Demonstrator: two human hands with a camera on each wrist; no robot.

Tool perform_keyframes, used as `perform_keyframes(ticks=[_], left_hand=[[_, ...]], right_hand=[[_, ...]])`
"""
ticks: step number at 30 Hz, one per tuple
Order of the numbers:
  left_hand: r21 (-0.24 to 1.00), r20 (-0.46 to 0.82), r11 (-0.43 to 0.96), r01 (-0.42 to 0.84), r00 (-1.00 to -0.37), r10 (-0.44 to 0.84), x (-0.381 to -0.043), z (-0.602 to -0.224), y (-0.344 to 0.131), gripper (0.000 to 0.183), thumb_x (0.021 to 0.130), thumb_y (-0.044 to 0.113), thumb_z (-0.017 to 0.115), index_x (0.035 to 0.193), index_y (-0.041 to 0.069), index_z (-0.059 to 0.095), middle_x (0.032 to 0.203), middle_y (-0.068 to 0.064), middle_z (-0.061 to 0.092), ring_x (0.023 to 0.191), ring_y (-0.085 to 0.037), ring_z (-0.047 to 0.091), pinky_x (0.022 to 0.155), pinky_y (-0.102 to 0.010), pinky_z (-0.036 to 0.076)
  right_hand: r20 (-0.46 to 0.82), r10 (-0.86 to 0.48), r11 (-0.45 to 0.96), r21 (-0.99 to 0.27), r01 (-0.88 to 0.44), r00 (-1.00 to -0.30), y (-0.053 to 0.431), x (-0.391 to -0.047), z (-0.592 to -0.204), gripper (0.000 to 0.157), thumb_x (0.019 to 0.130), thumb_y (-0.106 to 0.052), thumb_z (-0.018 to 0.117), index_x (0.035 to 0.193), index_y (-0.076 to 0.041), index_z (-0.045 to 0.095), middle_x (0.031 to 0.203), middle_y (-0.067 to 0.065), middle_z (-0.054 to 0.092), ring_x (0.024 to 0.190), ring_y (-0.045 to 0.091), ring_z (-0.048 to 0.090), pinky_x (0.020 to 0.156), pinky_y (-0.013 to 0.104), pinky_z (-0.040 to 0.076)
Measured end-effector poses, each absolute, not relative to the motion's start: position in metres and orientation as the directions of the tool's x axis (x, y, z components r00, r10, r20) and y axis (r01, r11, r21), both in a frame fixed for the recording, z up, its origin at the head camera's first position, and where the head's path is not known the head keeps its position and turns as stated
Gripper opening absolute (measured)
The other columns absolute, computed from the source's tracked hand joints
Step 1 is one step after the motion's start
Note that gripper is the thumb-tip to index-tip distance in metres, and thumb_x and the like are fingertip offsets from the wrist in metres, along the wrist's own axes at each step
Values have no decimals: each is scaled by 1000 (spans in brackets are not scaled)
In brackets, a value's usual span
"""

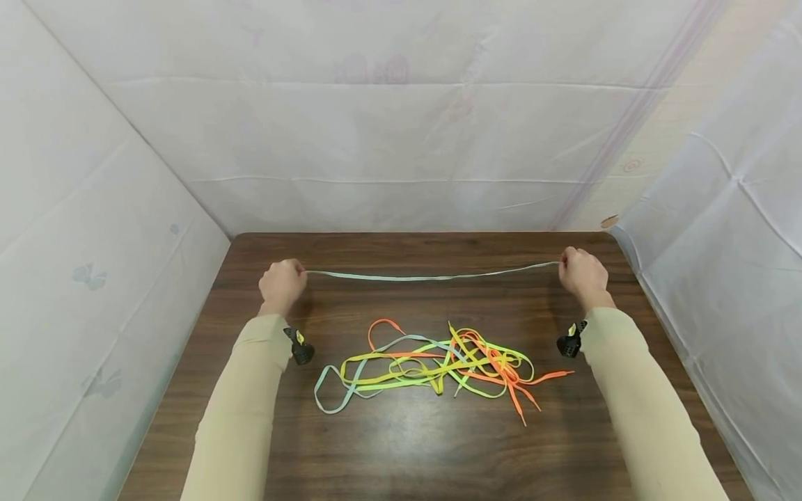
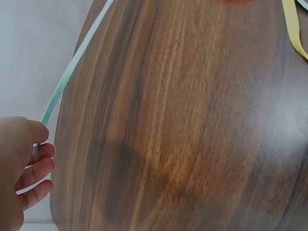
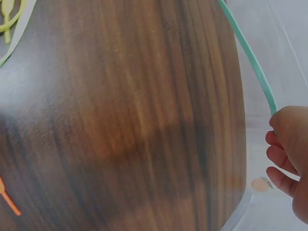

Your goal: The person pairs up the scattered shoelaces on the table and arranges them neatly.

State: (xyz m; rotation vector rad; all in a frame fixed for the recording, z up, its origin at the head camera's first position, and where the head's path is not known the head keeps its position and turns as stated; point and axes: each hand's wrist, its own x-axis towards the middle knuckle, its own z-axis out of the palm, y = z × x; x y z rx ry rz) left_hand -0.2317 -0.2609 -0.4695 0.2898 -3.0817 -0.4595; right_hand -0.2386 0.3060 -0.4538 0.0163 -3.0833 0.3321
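A pale mint-green shoelace (image 1: pixel 401 278) stretches across the far part of the table, sagging slightly in the middle. My left hand (image 1: pixel 282 284) pinches one end between thumb and forefinger; the left wrist view shows the lace (image 2: pixel 65 79) running up from those fingertips. At the other end, my right hand (image 1: pixel 583 273) pinches the lace (image 3: pixel 252 60) the same way, its other fingers loosely curled. Nearer to me lies a loose tangle of flat laces: yellow ones (image 1: pixel 376 380), orange ones (image 1: pixel 507 369) and a light blue one (image 1: pixel 322 402).
The dark wood-grain table (image 1: pixel 413 445) has rounded far corners. White sheeting (image 1: pixel 376 153) hangs behind it and along both sides. A small brownish patch (image 1: pixel 610 221) shows on the sheeting by the far right corner. A black wrist camera (image 1: pixel 302 351) sits at my left cuff.
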Motion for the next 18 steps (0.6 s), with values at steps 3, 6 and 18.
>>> perform_keyframes(ticks=[3,6,18], left_hand=[[296,-1,940,-173,-984,-180,-235,-467,-257,21,87,19,46,87,9,64,87,-15,67,74,-36,63,56,-46,46],[301,12,939,-166,-984,-177,-237,-465,-256,21,88,19,46,88,8,64,87,-15,67,73,-36,63,55,-46,46],[316,-80,912,-261,-965,-249,-230,-477,-256,22,91,21,48,95,8,65,93,-16,67,78,-34,63,58,-44,47]], right_hand=[[31,3,977,-215,-4,-1000,304,-241,-451,18,92,-13,42,99,0,53,95,22,56,82,40,56,64,51,45],[30,13,977,-214,6,-999,303,-243,-449,19,92,-13,41,99,0,53,95,22,57,82,40,56,64,51,45],[-28,21,977,-212,26,-999,295,-239,-464,20,91,-15,43,99,0,53,97,22,58,87,41,57,67,52,45]])
